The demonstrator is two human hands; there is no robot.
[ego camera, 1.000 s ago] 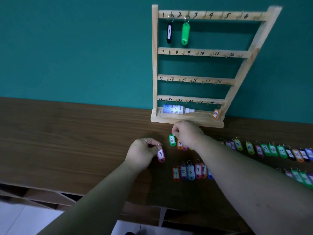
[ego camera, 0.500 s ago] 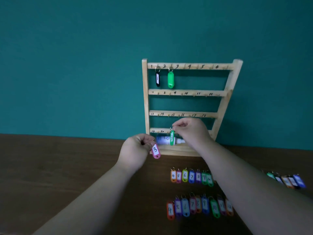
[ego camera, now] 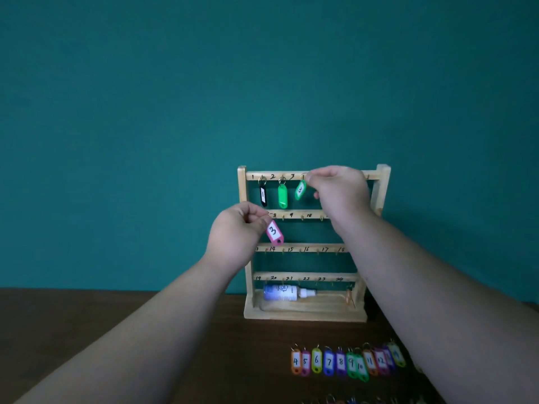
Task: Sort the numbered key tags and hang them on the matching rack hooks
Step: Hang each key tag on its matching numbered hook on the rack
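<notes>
My right hand [ego camera: 339, 196] pinches the green plastic 3 tag [ego camera: 300, 190] by its ring at the wooden rack [ego camera: 242, 196]'s third hook; my left hand [ego camera: 233, 234], lower, pinches a pink 3 tag [ego camera: 274, 232].

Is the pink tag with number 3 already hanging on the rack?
No, the left hand holds the pink tag in the air, in front of the rack.

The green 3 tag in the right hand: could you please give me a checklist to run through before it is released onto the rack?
1. The green 3 tag is up at the top rail beside mark 3: ok.
2. Its ring is over the hook: cannot tell, fingers hide it.
3. The right hand pinches it at the ring end: ok.
4. Hooks 1 and 2 carry the black tag and plain green tag: ok.
5. The left hand holds the pink tag clear of the top rail: ok.
</notes>
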